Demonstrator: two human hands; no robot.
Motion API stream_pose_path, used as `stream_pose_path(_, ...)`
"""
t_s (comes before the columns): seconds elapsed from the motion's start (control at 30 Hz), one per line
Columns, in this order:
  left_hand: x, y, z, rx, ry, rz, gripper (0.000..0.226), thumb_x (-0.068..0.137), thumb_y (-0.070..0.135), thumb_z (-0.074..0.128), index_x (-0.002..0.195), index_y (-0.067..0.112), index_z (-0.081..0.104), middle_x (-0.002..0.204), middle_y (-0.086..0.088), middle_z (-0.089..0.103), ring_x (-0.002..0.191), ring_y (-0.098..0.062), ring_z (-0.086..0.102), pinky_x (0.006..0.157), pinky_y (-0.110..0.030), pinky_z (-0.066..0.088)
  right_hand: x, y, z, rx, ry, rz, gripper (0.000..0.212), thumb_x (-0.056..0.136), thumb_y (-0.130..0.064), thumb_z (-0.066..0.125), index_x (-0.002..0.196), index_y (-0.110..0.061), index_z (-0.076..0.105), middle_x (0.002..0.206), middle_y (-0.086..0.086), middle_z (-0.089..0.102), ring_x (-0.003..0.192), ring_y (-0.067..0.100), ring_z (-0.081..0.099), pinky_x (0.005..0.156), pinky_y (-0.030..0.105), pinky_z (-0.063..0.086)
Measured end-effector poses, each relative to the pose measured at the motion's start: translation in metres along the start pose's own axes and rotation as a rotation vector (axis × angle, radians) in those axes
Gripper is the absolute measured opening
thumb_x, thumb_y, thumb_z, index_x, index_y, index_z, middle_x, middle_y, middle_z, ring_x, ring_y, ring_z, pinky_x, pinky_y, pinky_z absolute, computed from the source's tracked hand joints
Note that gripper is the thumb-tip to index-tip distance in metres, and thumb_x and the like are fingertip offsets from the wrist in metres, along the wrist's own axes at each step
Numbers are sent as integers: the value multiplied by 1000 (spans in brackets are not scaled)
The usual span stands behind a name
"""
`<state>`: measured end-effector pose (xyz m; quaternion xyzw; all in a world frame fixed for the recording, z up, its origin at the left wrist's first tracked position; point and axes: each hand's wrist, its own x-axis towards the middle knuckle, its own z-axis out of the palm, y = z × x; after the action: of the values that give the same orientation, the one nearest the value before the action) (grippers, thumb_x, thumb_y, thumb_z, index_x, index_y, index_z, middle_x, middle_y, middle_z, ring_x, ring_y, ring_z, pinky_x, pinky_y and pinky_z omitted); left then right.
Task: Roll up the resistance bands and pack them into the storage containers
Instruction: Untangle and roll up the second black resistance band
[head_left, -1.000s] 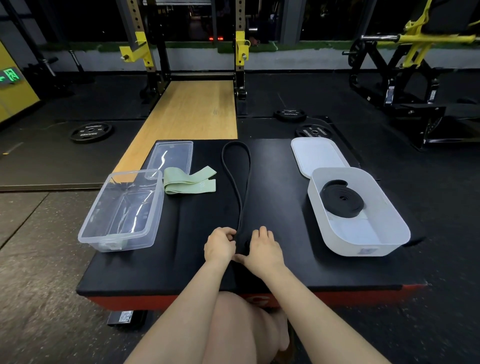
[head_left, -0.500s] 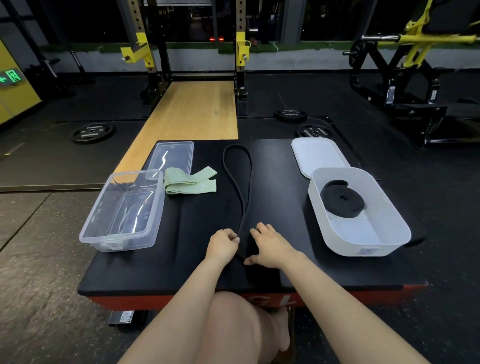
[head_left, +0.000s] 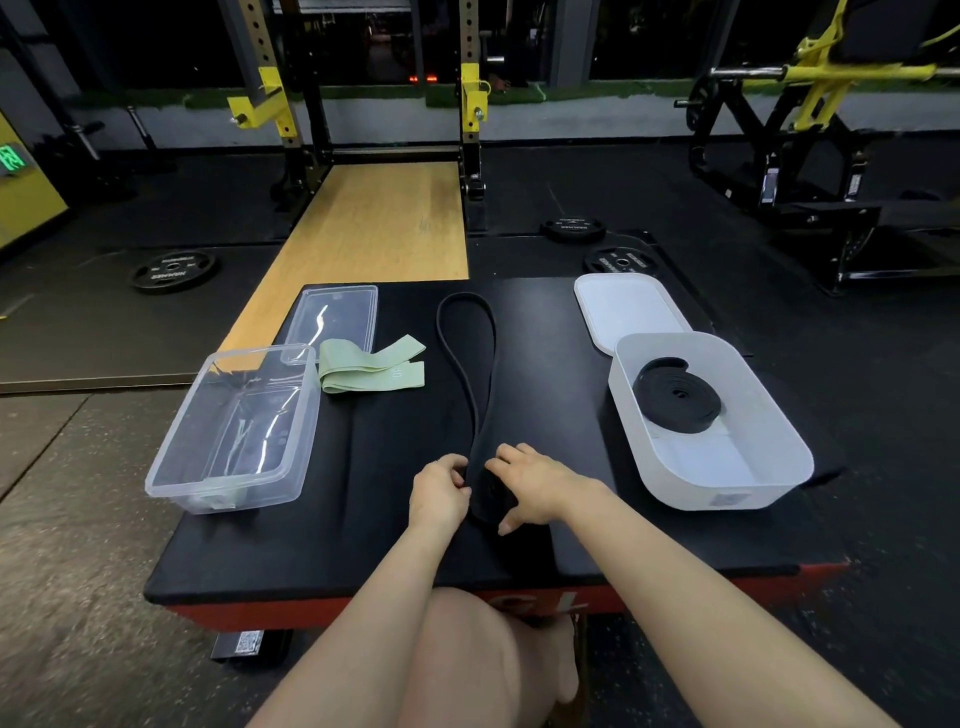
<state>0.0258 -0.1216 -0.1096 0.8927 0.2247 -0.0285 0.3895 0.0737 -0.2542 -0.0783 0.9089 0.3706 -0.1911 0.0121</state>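
Observation:
A long black resistance band (head_left: 470, 364) lies as a narrow loop down the middle of the black platform (head_left: 395, 519). Its near end is wound into a small roll between my hands. My left hand (head_left: 439, 491) pinches the roll from the left, and my right hand (head_left: 535, 488) curls over it from the right. A folded green band (head_left: 371, 370) lies to the left. A clear tub (head_left: 236, 431) stands at the left, its inside hard to read through glare. A white tub (head_left: 727, 452) at the right holds a rolled black band (head_left: 675, 397).
A clear lid (head_left: 337, 319) lies behind the clear tub and a white lid (head_left: 628, 309) behind the white tub. Weight plates (head_left: 171, 270) lie on the gym floor. A squat rack (head_left: 363, 104) stands beyond the platform. My knee (head_left: 467, 660) is below the front edge.
The roll at the band's near end has grown and the loop's far end has drawn slightly nearer. My right hand has spread over the roll; my left stays at its side.

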Motion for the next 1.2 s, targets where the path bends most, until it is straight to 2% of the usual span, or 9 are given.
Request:
stream_pose_path(0.1, -1, 1, 1, 29, -7, 43, 39, 89, 0, 55, 125, 15, 58, 118, -3, 59, 103, -16, 57, 86, -21, 45, 2, 1, -3, -29, -19, -27, 83, 77, -40, 74, 142, -10, 32, 134, 5, 36, 122, 24, 34, 100, 38, 41)
stream_pose_path(0.2, 1, -1, -1, 23, -36, 60, 38, 88, 1, 55, 124, 13, 58, 123, -4, 56, 110, -18, 55, 90, -22, 43, 2, 1, -5, -54, -33, -48, 84, 77, -38, 74, 144, -12, 30, 134, 4, 36, 121, 23, 34, 99, 38, 42)
stream_pose_path(0.37, 4, -2, -1, -20, -15, 17, 24, 87, 11, 62, 111, 9, 63, 115, -5, 61, 105, -18, 58, 84, -21, 42, 4, 1, -10, -105, -67, -91, 84, 77, -34, 75, 145, -13, 30, 134, 3, 37, 122, 23, 35, 98, 36, 42)
stream_pose_path(0.53, 6, 0, 2, -42, 16, -49, 20, 86, 10, 64, 105, 9, 63, 108, -6, 64, 99, -19, 60, 79, -23, 45, 4, 2, -8, -67, -67, -80, 89, 78, -34, 74, 149, -15, 23, 142, 1, 32, 129, 22, 31, 102, 37, 40)
stream_pose_path(0.63, 6, 0, 3, -47, 25, -58, 19, 85, 9, 65, 104, 9, 63, 107, -6, 64, 99, -19, 60, 80, -23, 46, 0, 2, -4, -1, -61, 7, 93, 78, -35, 75, 150, -13, 20, 148, 2, 29, 135, 22, 27, 106, 39, 38)
stream_pose_path(0.8, 8, 0, 4, -57, 20, -67, 19, 86, 8, 65, 104, 8, 62, 109, -7, 62, 99, -19, 59, 79, -23, 44, -7, -11, 1, 88, -33, 240, 89, 73, -50, 75, 139, -9, 33, 138, 7, 34, 130, 25, 33, 98, 41, 43)
stream_pose_path(0.93, 8, -1, 2, -72, 15, -60, 23, 85, 7, 65, 108, 10, 61, 108, -6, 61, 91, -15, 55, 77, -23, 42, -6, -28, 12, 212, 76, 351, 92, 73, -67, 64, 137, -7, 34, 137, 8, 32, 128, 26, 34, 94, 39, 43)
stream_pose_path(1.07, 8, -4, 3, -35, 1, 19, 36, 87, 8, 63, 122, 17, 59, 99, -1, 52, 88, -12, 49, 78, -21, 41, -4, -31, 23, 193, 220, 347, 83, 79, -63, 61, 135, -6, 37, 135, 8, 35, 125, 25, 36, 93, 36, 43)
stream_pose_path(1.2, 8, -5, 3, 41, -28, 63, 37, 89, 11, 61, 124, 20, 59, 104, -1, 50, 92, -14, 50, 83, -24, 44, -5, -25, 25, 191, 234, 281, 79, 80, -59, 62, 133, -6, 39, 134, 7, 36, 124, 25, 36, 96, 34, 42)
